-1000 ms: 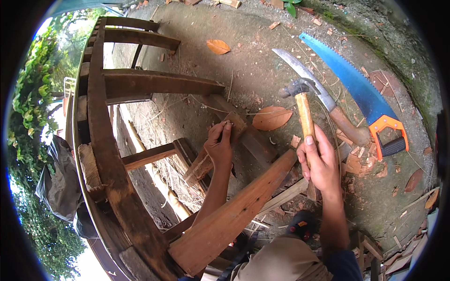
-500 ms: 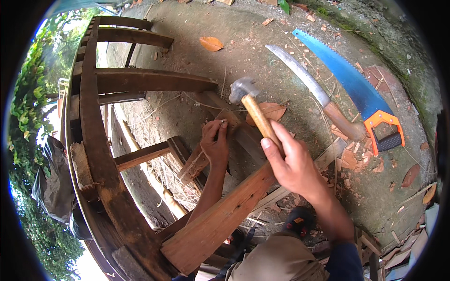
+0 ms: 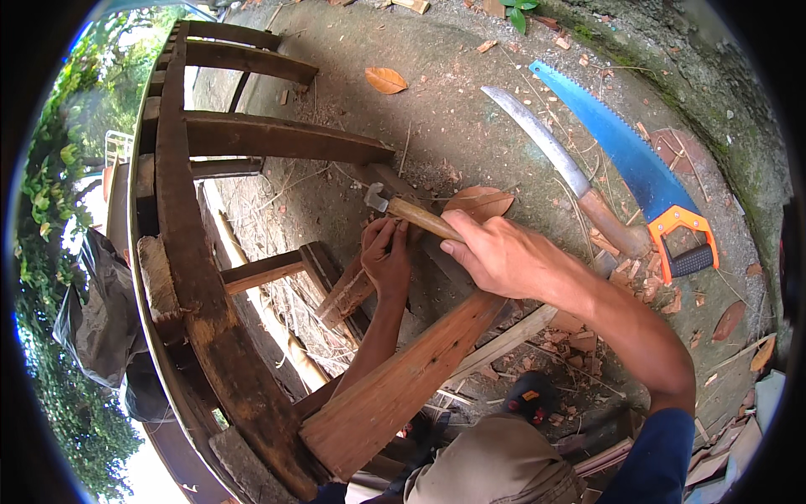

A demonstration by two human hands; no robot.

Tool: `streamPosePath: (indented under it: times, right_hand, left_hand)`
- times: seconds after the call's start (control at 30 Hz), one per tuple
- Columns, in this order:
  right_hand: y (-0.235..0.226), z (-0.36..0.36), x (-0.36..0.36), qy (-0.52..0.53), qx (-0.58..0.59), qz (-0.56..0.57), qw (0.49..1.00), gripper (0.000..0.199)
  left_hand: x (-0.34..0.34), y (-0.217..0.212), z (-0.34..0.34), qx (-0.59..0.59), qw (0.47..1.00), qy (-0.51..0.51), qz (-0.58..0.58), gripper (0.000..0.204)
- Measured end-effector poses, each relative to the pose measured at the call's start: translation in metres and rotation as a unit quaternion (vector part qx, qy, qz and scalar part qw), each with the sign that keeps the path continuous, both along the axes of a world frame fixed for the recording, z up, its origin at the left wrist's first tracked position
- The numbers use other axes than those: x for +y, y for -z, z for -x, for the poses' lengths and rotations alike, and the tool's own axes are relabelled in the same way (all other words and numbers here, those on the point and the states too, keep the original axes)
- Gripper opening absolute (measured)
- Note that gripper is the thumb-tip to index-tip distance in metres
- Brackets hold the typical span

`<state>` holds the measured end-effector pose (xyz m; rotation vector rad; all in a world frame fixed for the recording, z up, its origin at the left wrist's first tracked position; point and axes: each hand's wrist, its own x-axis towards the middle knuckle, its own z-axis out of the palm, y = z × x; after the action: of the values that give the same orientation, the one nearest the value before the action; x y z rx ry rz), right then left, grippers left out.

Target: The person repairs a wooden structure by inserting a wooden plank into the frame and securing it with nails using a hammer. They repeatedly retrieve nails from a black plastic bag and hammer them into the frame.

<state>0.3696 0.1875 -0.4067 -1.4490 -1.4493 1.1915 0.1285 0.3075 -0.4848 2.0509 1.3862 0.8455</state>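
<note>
My right hand (image 3: 495, 256) grips a claw hammer (image 3: 424, 220) by its wooden handle. The hammer's metal head lies just above the fingertips of my left hand (image 3: 386, 256). Those fingers are pinched together at a wooden piece of the dark frame; what they hold is too small to make out. Under my left wrist a short reddish block (image 3: 346, 296) slants across the frame. A wide reddish board (image 3: 403, 382) runs from the frame's near rail to below my right hand and partly hides my left forearm.
The dark slatted wooden frame (image 3: 197, 252) fills the left side. On the dirty concrete at right lie a curved knife (image 3: 546, 143) with a wooden handle and a blue saw (image 3: 621, 147) with an orange grip. Wood chips (image 3: 579, 336) and dry leaves (image 3: 480, 202) are scattered about.
My right hand has swung the hammer down and left, bringing its head close above my left fingers. The left hand stays pinched at nearly the same spot. The whole view has shifted slightly.
</note>
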Motion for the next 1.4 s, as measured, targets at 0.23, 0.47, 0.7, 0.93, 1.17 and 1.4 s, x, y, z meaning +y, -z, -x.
streamPosePath:
  times: [0.23,0.47,0.7,0.93,1.17,1.4]
  right_hand:
    - [-0.004,0.004,0.009,-0.066,-0.076,-0.062,0.993,0.028]
    - [-0.003,0.007,0.007,-0.065,-0.101,-0.066,0.99,0.029]
    - [0.005,0.003,0.008,-0.084,-0.133,-0.093,0.983,0.031]
    - [0.014,0.0,0.003,-0.085,-0.11,-0.075,0.988,0.036]
    - [0.013,-0.005,0.003,-0.1,-0.068,-0.057,0.991,0.037]
    - [0.014,-0.004,0.0,-0.129,-0.097,-0.108,0.981,0.042]
  left_hand:
    - [-0.003,-0.008,0.001,0.013,1.0,-0.001,0.028,0.016]
    - [-0.007,-0.01,-0.008,-0.002,1.0,0.018,-0.016,0.016]
    - [-0.004,0.002,-0.001,-0.052,0.998,0.003,0.041,0.014]
    - [-0.003,0.005,0.006,-0.035,0.99,-0.014,0.133,0.023]
    - [-0.003,0.008,0.008,0.01,0.999,0.004,0.039,0.017]
    - [0.001,0.008,0.012,0.037,0.997,0.055,-0.051,0.015]
